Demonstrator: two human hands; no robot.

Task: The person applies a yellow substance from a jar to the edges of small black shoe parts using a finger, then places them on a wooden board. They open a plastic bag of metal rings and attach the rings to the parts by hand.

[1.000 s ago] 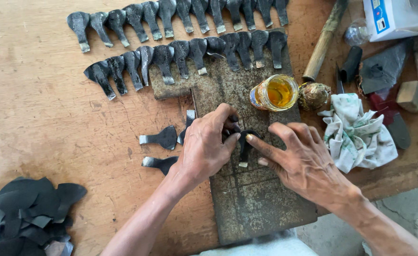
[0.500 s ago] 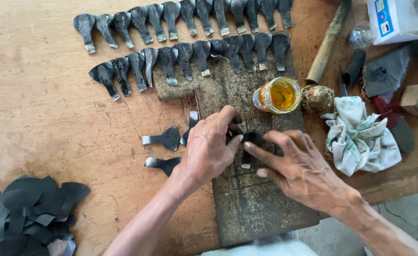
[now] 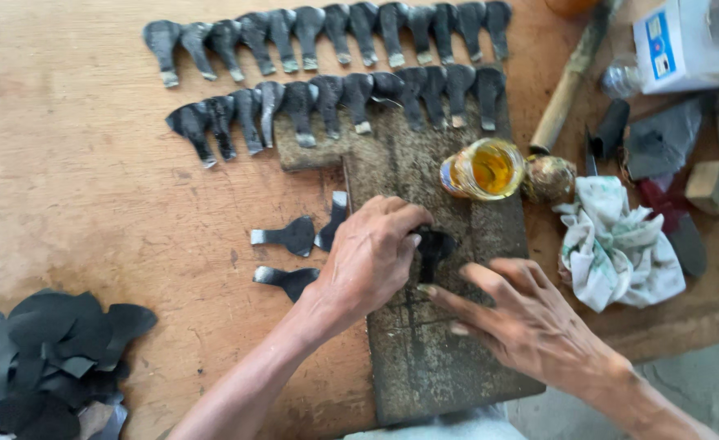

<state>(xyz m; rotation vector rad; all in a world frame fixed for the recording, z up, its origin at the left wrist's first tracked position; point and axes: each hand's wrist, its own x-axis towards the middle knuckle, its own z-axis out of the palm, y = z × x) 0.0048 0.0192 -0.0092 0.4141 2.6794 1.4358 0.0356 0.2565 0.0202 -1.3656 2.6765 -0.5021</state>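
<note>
honestly, the dark cut piece (image 3: 434, 244) you're working is sitting on the stained work board (image 3: 425, 358), about mid-board, just below the jar of yellow liquid (image 3: 483, 169). your left hand (image 3: 372, 257) is curled over its left edge, fingers bunched together and pinching or pressing it, though the exact grip is hidden under your knuckles. your right hand (image 3: 531, 326) lies flat with the fingers spread apart, fingertips touching the board just beside the piece, not clamped on anything.

judging by the look, that piece is thin, light and floppy, like leather or rubber sheet. it has a wide rounded head and a narrow stem, same as the rows of finished pieces (image 3: 335, 57) at the top of the table. it probably won't break, but it'll curl and slide if you only pin one corner. i'd hold it by the wide head, flat under the fingertips, and keep the stem free. if that yellow stuff is glue or oil, expect things to get slippery or tacky.

two more loose pieces (image 3: 290, 257) lie on the bare table (image 3: 90, 204) left of your left hand, a heap of black offcuts (image 3: 41, 358) is bottom left, and a crumpled rag (image 3: 616, 253) is off to the right of the board.
</note>
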